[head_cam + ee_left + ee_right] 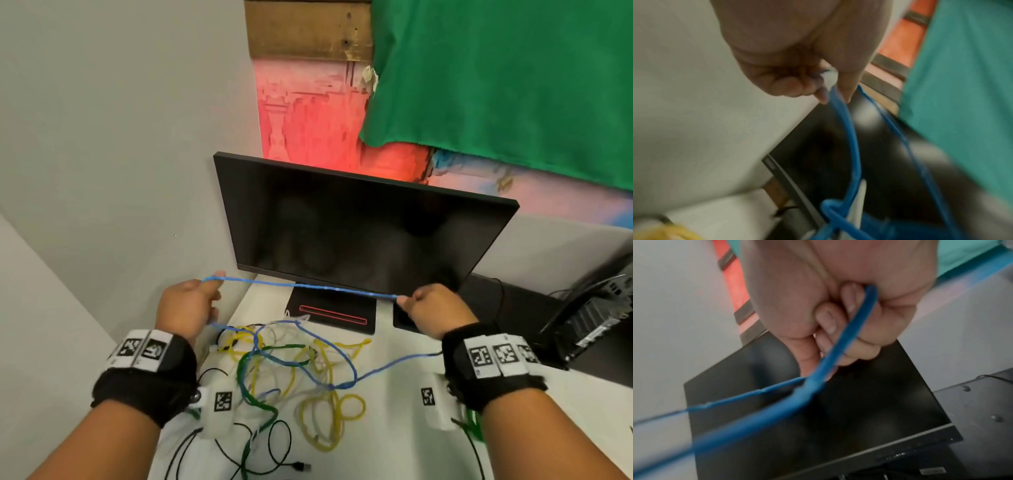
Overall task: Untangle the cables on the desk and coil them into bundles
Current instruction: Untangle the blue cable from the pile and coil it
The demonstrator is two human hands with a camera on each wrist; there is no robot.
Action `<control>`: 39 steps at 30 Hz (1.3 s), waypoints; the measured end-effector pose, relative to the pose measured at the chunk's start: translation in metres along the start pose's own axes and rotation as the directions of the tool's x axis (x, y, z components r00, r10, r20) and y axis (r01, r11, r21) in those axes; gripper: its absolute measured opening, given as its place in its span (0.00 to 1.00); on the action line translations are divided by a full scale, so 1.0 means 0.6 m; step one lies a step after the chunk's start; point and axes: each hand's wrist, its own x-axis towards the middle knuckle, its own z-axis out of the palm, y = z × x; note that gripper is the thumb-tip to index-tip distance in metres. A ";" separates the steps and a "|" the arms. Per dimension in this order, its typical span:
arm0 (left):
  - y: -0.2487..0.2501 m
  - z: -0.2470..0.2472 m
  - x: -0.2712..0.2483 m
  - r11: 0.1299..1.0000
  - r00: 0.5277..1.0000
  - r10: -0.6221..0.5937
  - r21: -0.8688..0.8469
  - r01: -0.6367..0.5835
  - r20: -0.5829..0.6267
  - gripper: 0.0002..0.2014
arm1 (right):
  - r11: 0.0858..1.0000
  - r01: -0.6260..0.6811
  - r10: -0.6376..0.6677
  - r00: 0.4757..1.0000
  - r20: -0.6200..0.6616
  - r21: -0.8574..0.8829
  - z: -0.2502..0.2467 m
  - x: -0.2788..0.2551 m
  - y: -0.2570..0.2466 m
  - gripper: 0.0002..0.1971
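Observation:
A blue cable [308,287] is stretched taut in the air between my two hands, in front of the monitor. My left hand [191,305] pinches its end near the plug [829,78], and my right hand [431,308] grips it in curled fingers [838,331]. From each hand the blue cable [760,420] hangs back down into a tangle [291,370] of yellow, green, white and black cables on the white desk [394,428]. A knot-like blue loop [830,209] shows below the left hand.
A black monitor [359,226] stands on its base [332,315] just behind the hands. A black device [596,322] with wires sits on a dark surface at the right. A grey wall [120,154] closes the left side.

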 end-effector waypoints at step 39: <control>0.019 0.080 -0.093 0.922 0.784 0.386 -0.183 -0.341 0.486 0.23 | 0.448 0.135 -0.509 0.852 0.127 0.884 0.053 -0.057 -0.214 0.18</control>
